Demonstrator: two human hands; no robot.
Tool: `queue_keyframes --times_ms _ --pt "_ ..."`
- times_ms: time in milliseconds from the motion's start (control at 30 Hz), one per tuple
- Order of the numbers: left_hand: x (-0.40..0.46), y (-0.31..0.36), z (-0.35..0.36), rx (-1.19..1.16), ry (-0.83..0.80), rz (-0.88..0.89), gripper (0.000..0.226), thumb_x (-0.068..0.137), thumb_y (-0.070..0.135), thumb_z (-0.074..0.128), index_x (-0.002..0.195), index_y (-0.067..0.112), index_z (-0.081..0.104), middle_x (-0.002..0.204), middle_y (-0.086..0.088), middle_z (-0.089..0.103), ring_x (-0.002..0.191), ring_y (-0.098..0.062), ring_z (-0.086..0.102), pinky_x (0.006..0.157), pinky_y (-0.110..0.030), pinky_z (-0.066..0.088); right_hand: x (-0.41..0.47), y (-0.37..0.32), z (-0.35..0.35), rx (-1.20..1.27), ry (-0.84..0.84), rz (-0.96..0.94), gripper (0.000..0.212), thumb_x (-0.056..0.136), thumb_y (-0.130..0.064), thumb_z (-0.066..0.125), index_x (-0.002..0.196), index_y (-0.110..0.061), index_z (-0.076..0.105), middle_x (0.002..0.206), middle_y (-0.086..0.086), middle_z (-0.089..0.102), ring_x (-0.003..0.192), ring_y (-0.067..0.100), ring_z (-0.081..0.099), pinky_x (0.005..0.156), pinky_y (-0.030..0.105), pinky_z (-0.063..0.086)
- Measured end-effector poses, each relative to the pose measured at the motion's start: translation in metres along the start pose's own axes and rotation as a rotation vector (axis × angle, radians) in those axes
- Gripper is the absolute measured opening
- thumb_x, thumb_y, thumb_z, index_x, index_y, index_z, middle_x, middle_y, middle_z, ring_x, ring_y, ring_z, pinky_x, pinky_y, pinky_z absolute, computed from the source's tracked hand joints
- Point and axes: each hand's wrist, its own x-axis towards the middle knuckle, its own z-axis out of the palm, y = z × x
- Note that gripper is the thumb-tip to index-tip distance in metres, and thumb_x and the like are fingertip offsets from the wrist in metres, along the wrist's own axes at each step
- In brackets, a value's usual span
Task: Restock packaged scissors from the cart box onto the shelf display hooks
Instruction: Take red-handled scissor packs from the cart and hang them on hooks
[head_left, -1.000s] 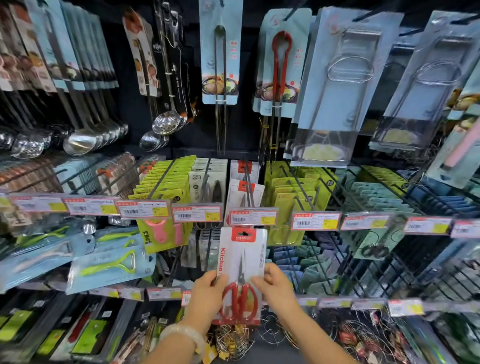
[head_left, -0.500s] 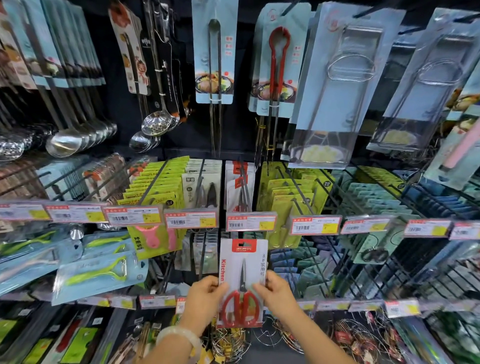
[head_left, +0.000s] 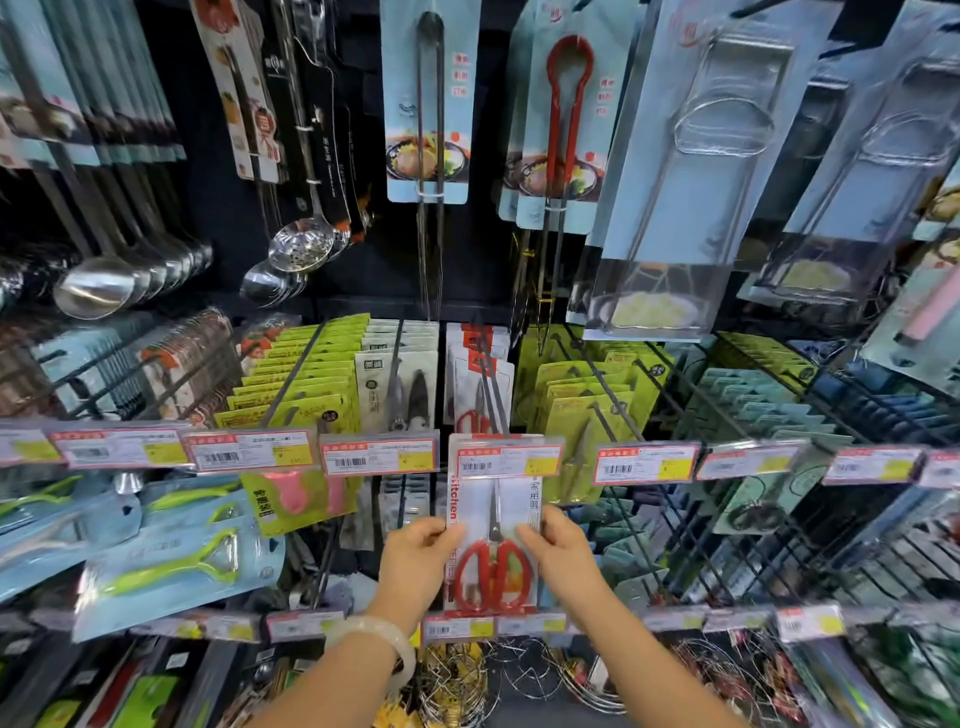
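Left hand (head_left: 415, 561) and right hand (head_left: 563, 558) raised, fingers (head_left: 530, 538) curled in a pinch.

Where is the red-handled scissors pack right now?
Centre of the head view: scissors pack held between left hand and right hand, top behind a price tag.

In my two hands: scissors pack (head_left: 493, 525), white card, red lettering down its side, red handles. Over the top of my grip: price label (head_left: 509, 461), white, red border, yellow patch, black barcode. Up left of my grip: peeler packs (head_left: 296, 384), lime green. Left of my grip: pale blue peeler pack (head_left: 176, 571), lime-green peeler inside. On my left wrist: bangle (head_left: 384, 636), milky white. High above my grip: tongs (head_left: 569, 98), red, on pale blue card.
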Motion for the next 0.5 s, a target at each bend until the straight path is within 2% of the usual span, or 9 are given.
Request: queue_keyframes --times_ms 67,100,133,167,233,300,367,433,500 --pt "0.004 0.005 0.002 -0.019 0.026 -0.010 0.023 0.088 0.021 0.063 0.072 0.005 0.063 0.069 -0.007 0.056 0.072 -0.019 0.052 0.079 -0.042 0.052 0.010 0.002 0.000 -0.037 0.010 0.034 0.016 0.093 -0.015 0.053 0.099 -0.001 0.056 0.103 0.029 0.062 0.096 0.041 0.061 0.089 0.049 0.051" --pt "0.006 0.008 0.003 -0.020 0.043 -0.014 0.016 0.090 0.022 0.062 0.085 0.007 0.066 0.076 -0.005 0.059 0.078 -0.020 0.055 0.077 -0.035 0.048 0.015 0.001 0.000 -0.053 0.003 0.055 0.022 0.093 -0.018 0.052 0.103 0.002 0.054 0.105 0.028 0.061 0.099 0.042 0.060 0.090 0.047 0.049" --pt "0.007 0.011 0.003 -0.010 0.043 -0.033 0.021 0.091 0.023 0.060 0.104 0.007 0.065 0.087 -0.004 0.062 0.085 -0.019 0.057 0.078 -0.029 0.045 0.018 0.000 0.001 -0.077 -0.006 0.077 0.031 0.095 -0.023 0.051 0.113 0.002 0.052 0.112 0.024 0.060 0.107 0.037 0.058 0.094 0.043 0.047" --pt "0.008 0.011 0.003 0.018 0.032 -0.063 0.035 0.092 0.026 0.058 0.122 0.008 0.057 0.097 -0.003 0.062 0.091 -0.018 0.057 0.082 -0.026 0.042 0.019 -0.003 0.003 -0.112 -0.003 0.100 0.043 0.095 -0.029 0.049 0.128 -0.001 0.045 0.127 0.017 0.056 0.119 0.032 0.052 0.101 0.042 0.043" --pt "0.007 0.003 -0.001 0.151 -0.016 -0.109 0.057 0.091 0.031 0.058 0.140 0.011 0.037 0.115 -0.004 0.060 0.100 -0.021 0.059 0.087 -0.028 0.046 0.016 -0.004 0.007 -0.220 0.003 0.150 0.062 0.095 -0.037 0.047 0.146 -0.008 0.026 0.147 0.009 0.039 0.135 0.029 0.039 0.111 0.040 0.034" --pt "-0.002 -0.011 -0.010 0.371 -0.055 -0.113 0.070 0.089 0.034 0.061 0.146 0.015 0.026 0.134 -0.009 0.051 0.116 -0.025 0.055 0.096 -0.035 0.047 0.009 -0.002 0.016 -0.393 -0.053 0.183 0.063 0.096 -0.035 0.048 0.147 -0.008 0.022 0.150 0.013 0.033 0.136 0.030 0.037 0.110 0.037 0.035" --pt "-0.019 -0.022 -0.026 0.668 -0.044 -0.108 0.077 0.088 0.037 0.061 0.149 0.017 0.019 0.148 -0.011 0.036 0.135 -0.028 0.038 0.110 -0.039 0.036 -0.002 -0.005 0.033 -0.596 -0.182 0.163 0.057 0.095 -0.031 0.050 0.142 -0.007 0.029 0.146 0.015 0.038 0.131 0.030 0.043 0.104 0.035 0.039" --pt "-0.038 -0.028 -0.050 0.948 0.001 -0.096 0.076 0.089 0.038 0.057 0.150 0.019 0.016 0.154 -0.010 0.026 0.143 -0.029 0.023 0.116 -0.042 0.026 -0.014 -0.014 0.058 -0.755 -0.305 0.069 0.054 0.094 -0.030 0.053 0.140 -0.009 0.034 0.142 0.014 0.042 0.128 0.030 0.045 0.102 0.034 0.040" --pt "-0.059 -0.032 -0.077 1.092 0.037 -0.140 0.075 0.091 0.038 0.054 0.150 0.019 0.013 0.156 -0.010 0.019 0.146 -0.029 0.015 0.117 -0.045 0.020 -0.026 -0.025 0.090 -0.893 -0.419 -0.073 0.054 0.093 -0.031 0.053 0.140 -0.011 0.034 0.142 0.014 0.042 0.130 0.030 0.041 0.105 0.036 0.039"
